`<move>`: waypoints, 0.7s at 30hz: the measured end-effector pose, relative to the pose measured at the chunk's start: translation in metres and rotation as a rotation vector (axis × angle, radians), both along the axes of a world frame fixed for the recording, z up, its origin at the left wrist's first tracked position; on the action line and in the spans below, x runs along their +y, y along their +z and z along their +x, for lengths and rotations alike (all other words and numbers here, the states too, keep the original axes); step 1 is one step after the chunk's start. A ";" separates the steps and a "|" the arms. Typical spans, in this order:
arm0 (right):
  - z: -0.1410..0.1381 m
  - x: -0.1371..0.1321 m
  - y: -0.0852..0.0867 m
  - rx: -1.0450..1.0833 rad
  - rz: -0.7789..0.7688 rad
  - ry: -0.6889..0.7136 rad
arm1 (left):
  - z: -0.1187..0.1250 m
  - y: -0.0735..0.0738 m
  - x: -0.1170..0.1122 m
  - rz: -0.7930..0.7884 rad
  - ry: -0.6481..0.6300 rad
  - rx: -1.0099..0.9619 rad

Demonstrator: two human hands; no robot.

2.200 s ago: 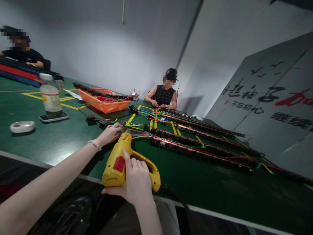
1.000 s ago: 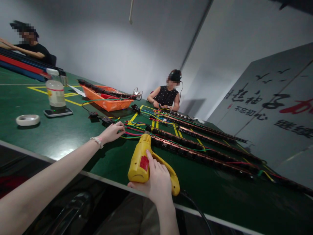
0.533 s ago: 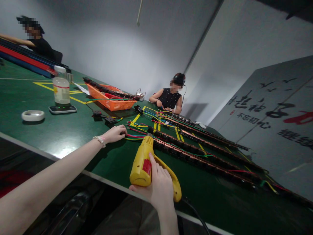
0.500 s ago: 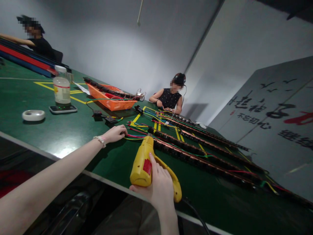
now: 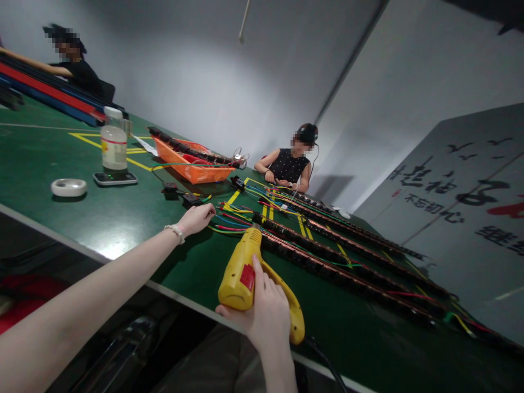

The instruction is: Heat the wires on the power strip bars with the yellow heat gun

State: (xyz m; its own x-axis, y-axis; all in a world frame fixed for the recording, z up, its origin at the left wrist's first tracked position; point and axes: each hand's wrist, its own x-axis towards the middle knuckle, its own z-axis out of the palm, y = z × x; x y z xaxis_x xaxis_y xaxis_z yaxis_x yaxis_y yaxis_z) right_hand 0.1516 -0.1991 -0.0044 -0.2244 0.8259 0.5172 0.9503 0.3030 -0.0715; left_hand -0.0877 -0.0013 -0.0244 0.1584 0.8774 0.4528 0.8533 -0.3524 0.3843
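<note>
Left hand [image 5: 198, 217] flat on the green table [image 5: 94, 218], fingers pinning the coloured wires [image 5: 229, 225] in place, right hand [image 5: 266, 314] clenched round the yellow heat gun [image 5: 241, 267], nozzle at the wire ends; probably mid-heating, steadiness needed next.

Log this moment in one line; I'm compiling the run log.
right hand: grips yellow heat gun | left hand: on coloured wires | nozzle at wires
</note>
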 end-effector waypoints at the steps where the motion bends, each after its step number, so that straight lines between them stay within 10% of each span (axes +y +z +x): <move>1: -0.004 0.000 0.000 -0.007 -0.003 -0.017 | 0.000 0.000 0.000 0.018 -0.006 -0.026; 21: -0.086 0.013 -0.005 -0.035 -0.030 0.141 | -0.005 -0.005 0.011 0.028 -0.174 -0.370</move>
State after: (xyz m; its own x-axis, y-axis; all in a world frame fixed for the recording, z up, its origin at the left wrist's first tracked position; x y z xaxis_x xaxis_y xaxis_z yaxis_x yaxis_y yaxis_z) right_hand 0.0653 -0.1864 -0.0091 -0.3570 0.7998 0.4826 0.9003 0.4323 -0.0504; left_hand -0.0931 0.0098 -0.0296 0.1250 0.8387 0.5301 0.5862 -0.4934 0.6425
